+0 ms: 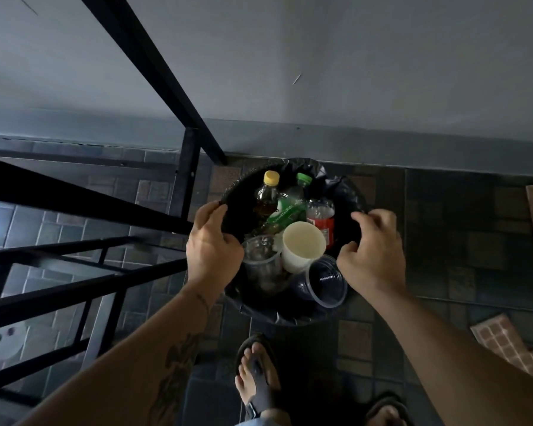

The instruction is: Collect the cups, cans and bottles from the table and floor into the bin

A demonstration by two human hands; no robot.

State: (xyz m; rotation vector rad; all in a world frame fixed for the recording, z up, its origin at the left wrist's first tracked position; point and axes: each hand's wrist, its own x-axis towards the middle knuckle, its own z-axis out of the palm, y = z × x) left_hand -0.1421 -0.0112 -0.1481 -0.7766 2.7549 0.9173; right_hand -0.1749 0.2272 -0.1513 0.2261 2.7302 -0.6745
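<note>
Head view: round bin with black plastic liner (345,192) on tiled floor (443,241), near wall, right of black metal frame (154,72).

Left hand (211,244) grips liner rim at left; right hand (373,256) curled over right rim, grip itself unclear.

Inside: yellow-capped clear bottle (266,195), green-capped bottle (293,204), red-labelled bottle (322,219), cream paper cup (302,244), 2 clear plastic cups (260,259).

Risk: near-right clear cup (325,281) sits over rim; tugging liner could tip it onto floor.

Stood over a round bin lined with a black plastic bag (342,187) on the dark tiled floor (462,241). Gripped the bag's rim on either side, left hand (211,245) and right hand (371,252). Held inside: a yellow-capped clear bottle (266,195), a green-capped green-labelled bottle (290,207), a red-labelled clear bottle (322,219), a cream paper cup (302,244), two clear plastic cups (325,281). Flanked at left by a black metal frame (154,66).
</note>
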